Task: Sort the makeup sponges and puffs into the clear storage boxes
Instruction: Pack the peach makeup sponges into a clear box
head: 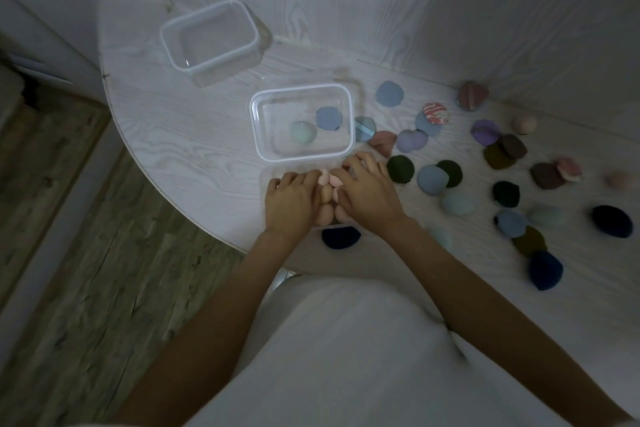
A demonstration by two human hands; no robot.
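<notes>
Both hands down in the nearest clear box (273, 184): left hand (291, 199) and right hand (363, 196) curl around peach sponges (327, 196) (count unclear). Puffs (433, 177) lie scattered on the bench (173, 135). Risk: crowded sponges springing out as fingers lift.

Nearest clear box (268, 173) and pink sponges (327, 196) largely hidden under both hands.

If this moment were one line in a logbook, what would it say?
step: packing peach sponges | near box | left hand and right hand on sponges | far box empty
</notes>
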